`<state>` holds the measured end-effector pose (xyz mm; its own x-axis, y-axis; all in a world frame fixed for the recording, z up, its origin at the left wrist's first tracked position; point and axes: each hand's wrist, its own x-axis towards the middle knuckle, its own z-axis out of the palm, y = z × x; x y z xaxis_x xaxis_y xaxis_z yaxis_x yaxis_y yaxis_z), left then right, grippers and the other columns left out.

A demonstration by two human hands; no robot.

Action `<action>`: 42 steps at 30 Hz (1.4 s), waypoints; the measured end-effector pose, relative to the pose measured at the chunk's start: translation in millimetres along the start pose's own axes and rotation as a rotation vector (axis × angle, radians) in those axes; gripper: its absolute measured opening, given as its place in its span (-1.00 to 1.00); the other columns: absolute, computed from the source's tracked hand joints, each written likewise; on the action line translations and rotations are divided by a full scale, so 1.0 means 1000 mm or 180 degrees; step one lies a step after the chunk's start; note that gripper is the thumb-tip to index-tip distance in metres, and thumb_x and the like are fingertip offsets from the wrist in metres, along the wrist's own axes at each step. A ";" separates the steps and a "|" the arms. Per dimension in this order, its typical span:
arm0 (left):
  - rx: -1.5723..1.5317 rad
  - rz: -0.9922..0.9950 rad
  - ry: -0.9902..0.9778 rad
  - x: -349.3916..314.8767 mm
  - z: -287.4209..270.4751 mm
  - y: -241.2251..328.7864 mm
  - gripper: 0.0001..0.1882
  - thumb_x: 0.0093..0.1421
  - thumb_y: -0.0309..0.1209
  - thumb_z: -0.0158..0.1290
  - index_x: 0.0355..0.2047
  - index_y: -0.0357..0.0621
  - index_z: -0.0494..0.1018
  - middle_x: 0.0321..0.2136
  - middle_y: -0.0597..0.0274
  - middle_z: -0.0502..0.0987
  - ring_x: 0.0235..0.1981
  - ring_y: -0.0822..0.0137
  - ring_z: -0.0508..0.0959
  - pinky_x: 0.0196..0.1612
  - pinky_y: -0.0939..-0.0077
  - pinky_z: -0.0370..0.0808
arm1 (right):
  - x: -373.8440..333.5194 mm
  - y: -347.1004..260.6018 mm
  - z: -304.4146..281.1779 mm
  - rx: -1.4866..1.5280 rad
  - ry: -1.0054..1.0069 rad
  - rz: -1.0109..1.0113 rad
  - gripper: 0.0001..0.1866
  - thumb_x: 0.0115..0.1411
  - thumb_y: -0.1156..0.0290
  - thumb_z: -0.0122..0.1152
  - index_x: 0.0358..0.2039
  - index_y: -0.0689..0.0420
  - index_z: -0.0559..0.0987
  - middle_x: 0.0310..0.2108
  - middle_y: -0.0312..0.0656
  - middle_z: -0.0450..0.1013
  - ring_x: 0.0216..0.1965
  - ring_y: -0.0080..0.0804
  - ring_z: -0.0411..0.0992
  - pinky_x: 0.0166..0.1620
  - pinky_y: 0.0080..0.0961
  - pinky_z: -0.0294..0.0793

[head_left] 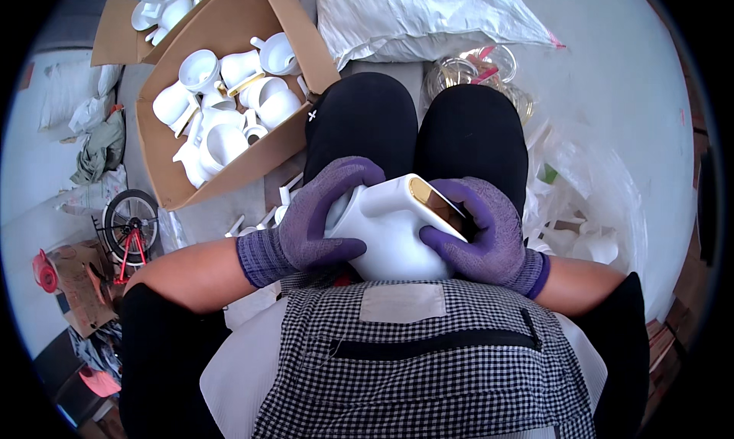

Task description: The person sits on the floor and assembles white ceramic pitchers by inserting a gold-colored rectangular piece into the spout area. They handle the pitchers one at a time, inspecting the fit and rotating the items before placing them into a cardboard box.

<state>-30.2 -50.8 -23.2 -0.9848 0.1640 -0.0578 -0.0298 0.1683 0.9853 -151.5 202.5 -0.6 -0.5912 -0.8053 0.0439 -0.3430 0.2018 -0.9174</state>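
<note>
Just above my lap I hold a white jug-like body (397, 248) on its side, with a shiny gold strip (436, 203) along its handle part. My left hand (317, 213), in a purple-grey knitted glove, wraps round the rim end. On the other side, my right hand (489, 221), in a matching glove, grips the handle end, with the thumb on the white surface and the fingers over the gold strip. Parts of my right fingers are hidden behind the piece. Similar white jugs (223, 144), some with gold strips, fill a cardboard box (180, 193) ahead on the left.
A second box of white parts (164, 7) stands farther back. Beyond my knees lie a white woven sack (428, 14) and several clear rings (501, 60). A clear plastic bag (589, 186) with white parts is at my right. A red bicycle (131, 236) stands far left.
</note>
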 end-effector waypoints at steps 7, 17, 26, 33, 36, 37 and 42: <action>0.0076 -0.0069 -0.0024 -0.002 0.000 0.001 -0.16 -0.02 0.04 0.30 0.14 -0.26 0.35 0.10 -0.09 0.37 0.17 -0.01 0.39 0.25 0.12 0.30 | 0.005 0.003 -0.004 0.0261 -0.0198 -0.0275 -0.53 0.08 0.23 0.39 -0.07 0.25 0.55 -0.33 -0.02 0.52 -0.32 -0.05 0.52 -0.19 -0.26 0.51; -0.0037 -0.0073 -0.0117 0.011 0.003 0.008 -0.19 0.03 0.02 0.24 0.15 -0.28 0.31 0.06 -0.07 0.37 0.14 0.04 0.40 0.24 0.18 0.31 | 0.015 0.000 -0.039 0.0458 -0.1149 0.0561 -0.51 0.17 0.08 0.33 -0.13 0.28 0.53 -0.29 -0.02 0.48 -0.26 -0.17 0.51 -0.17 -0.29 0.49; 0.0173 0.0590 -0.0185 0.006 0.000 -0.010 -0.23 0.06 0.03 0.20 0.13 -0.28 0.33 0.03 -0.08 0.39 0.09 -0.03 0.40 0.25 0.09 0.27 | 0.014 0.014 -0.014 0.0001 -0.0501 -0.0802 -0.49 0.02 0.15 0.43 -0.14 0.24 0.52 -0.31 -0.03 0.46 -0.27 -0.03 0.46 -0.13 -0.20 0.45; 0.0284 0.0595 -0.0366 0.010 -0.006 -0.019 -0.22 0.07 0.01 0.19 0.16 -0.29 0.33 0.08 -0.10 0.41 0.16 -0.05 0.37 0.30 0.05 0.20 | 0.006 0.026 -0.009 -0.0080 -0.0270 -0.0754 -0.38 0.01 0.22 0.41 0.03 0.29 0.50 -0.14 0.06 0.50 -0.16 0.01 0.50 -0.04 -0.16 0.47; 0.0255 0.0476 -0.0325 0.016 -0.005 -0.017 -0.19 0.04 0.01 0.20 0.18 -0.28 0.32 0.12 -0.09 0.40 0.20 -0.05 0.35 0.34 0.03 0.16 | 0.010 0.032 -0.017 0.0002 -0.0346 -0.0816 -0.39 0.03 0.25 0.37 0.06 0.31 0.48 -0.15 0.06 0.50 -0.16 0.01 0.50 -0.05 -0.18 0.47; 0.0281 0.0509 -0.0262 0.018 -0.004 -0.015 -0.22 0.07 0.00 0.20 0.17 -0.29 0.32 0.08 -0.10 0.40 0.16 -0.06 0.37 0.30 0.06 0.21 | 0.012 0.033 -0.020 0.0061 -0.0400 -0.0813 -0.39 0.04 0.26 0.36 0.07 0.31 0.47 -0.16 0.06 0.50 -0.17 0.00 0.50 -0.05 -0.18 0.48; 0.0312 0.0405 -0.0291 0.015 -0.005 -0.005 -0.21 0.07 0.00 0.20 0.17 -0.30 0.31 0.09 -0.13 0.36 0.15 -0.06 0.38 0.28 0.09 0.25 | 0.015 0.023 -0.029 0.0375 -0.0428 -0.0615 -0.39 0.13 0.30 0.26 0.15 0.33 0.40 -0.16 0.03 0.47 -0.18 -0.12 0.49 -0.05 -0.31 0.47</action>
<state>-45.3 -54.5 -28.2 -0.9597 0.2769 0.0476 0.1153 0.2338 0.9654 -189.3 211.3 -9.7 -0.4180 -0.8911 0.1769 -0.3480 -0.0228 -0.9372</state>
